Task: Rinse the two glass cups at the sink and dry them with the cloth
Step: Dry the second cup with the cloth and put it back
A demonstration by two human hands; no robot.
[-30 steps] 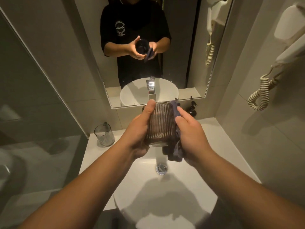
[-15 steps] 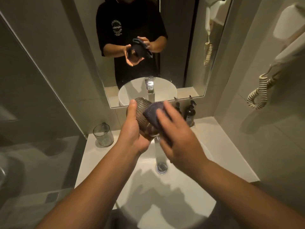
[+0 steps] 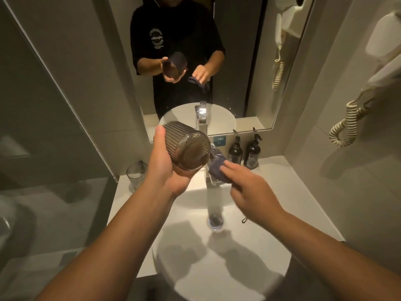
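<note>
We hold the ribbed glass cup (image 3: 186,147) in our left hand (image 3: 165,168), fingers curled under it, thumb up along its far-left side. Cup's tilted on its side, base turned toward us, up above the sink (image 3: 217,257) & just in front of the tap (image 3: 202,118).

Our right hand (image 3: 249,187) is just right of the cup, not touching it. It grips the dark cloth (image 3: 218,165), bunched under the fingers; the cloth's top end sits right beside the cup's lower right edge — can't tell if they touch. The 2 hands are apart, each clamped on its own thing.

The second glass cup (image 3: 136,175) stands upright on the counter (image 3: 123,192), well to the left of our left hand, near the wall corner.

Beyond our right hand, 2 dark pump bottles (image 3: 244,152) stand side by side at the back of the counter, under the mirror (image 3: 217,61). Below & between the hands, the drain (image 3: 214,221) sits in the sink. A coiled cord (image 3: 345,124) hangs on the wall far right of our right hand. In the mirror we see the cup and cloth reflected.
</note>
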